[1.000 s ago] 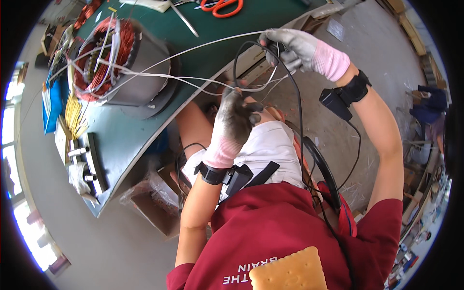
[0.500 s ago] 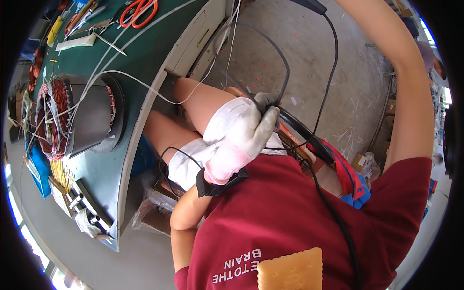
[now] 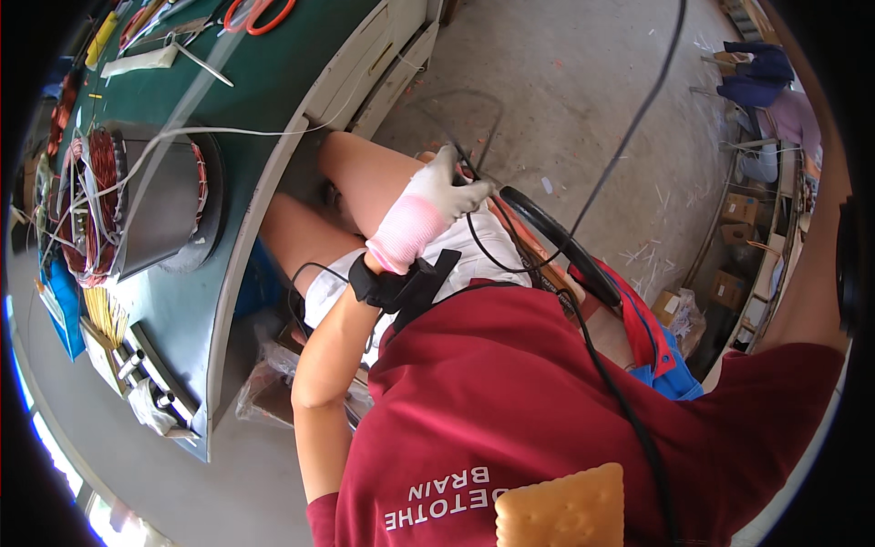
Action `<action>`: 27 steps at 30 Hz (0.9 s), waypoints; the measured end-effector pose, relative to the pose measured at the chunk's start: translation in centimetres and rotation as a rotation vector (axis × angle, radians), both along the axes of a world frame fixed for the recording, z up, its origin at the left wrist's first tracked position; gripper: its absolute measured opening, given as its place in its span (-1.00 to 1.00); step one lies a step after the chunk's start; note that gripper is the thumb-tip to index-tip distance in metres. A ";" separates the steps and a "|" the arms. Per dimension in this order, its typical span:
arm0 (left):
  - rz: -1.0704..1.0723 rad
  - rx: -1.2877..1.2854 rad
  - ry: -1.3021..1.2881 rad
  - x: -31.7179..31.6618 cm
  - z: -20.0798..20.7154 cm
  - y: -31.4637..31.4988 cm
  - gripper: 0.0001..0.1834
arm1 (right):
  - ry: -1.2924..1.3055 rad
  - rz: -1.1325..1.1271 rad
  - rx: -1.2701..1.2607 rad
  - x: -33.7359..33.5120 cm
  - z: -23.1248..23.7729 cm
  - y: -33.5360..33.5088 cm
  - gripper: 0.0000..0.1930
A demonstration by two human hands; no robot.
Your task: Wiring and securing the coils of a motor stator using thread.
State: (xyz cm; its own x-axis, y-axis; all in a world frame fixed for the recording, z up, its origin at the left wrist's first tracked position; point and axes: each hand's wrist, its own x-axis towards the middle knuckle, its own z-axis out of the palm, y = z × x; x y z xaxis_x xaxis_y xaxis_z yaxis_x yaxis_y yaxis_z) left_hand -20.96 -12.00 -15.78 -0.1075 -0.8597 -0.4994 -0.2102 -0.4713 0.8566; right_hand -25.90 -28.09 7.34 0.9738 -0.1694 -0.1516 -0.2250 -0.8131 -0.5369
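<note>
My left hand point(image 3: 445, 194), in a pale glove with a pink cuff, hovers over my lap. Its thumb and fingers are spread apart, and a thin black cable point(image 3: 476, 232) passes between them. A black strap point(image 3: 396, 284) circles that wrist. Beyond the fingertips the cable forms a blurred loop above the floor. My right arm point(image 3: 811, 264) reaches up along the right edge, and its hand lies outside the picture. Right of my left hand curves a black chair armrest point(image 3: 556, 226); the two appear apart.
On the green-topped bench point(image 3: 264, 77) at left stands a dark cylindrical part with copper windings point(image 3: 105, 201), trailing white cords. Red-handled scissors point(image 3: 260, 14) lie farther back. A red and blue garment point(image 3: 652, 342) hangs by the chair. Cardboard boxes point(image 3: 738, 210) fill a shelf at right.
My left hand has moved slightly left and up, and its closed fingers have spread. The right arm has swung outward to the right. The black cables have shifted.
</note>
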 end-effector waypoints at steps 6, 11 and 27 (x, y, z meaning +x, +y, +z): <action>-0.230 -0.197 -0.918 -0.5 -0.6 3.8 -0.68 | -0.055 -0.104 -0.149 1.0 2.7 2.4 -0.66; -0.375 -0.716 -1.312 -4.9 -0.6 3.8 -0.83 | 0.027 -0.300 -0.261 -7.7 2.5 -8.6 -0.67; -0.630 -0.990 -0.926 -4.0 -6.9 4.8 -0.54 | 0.762 -0.576 0.251 -22.8 -19.4 18.0 -0.70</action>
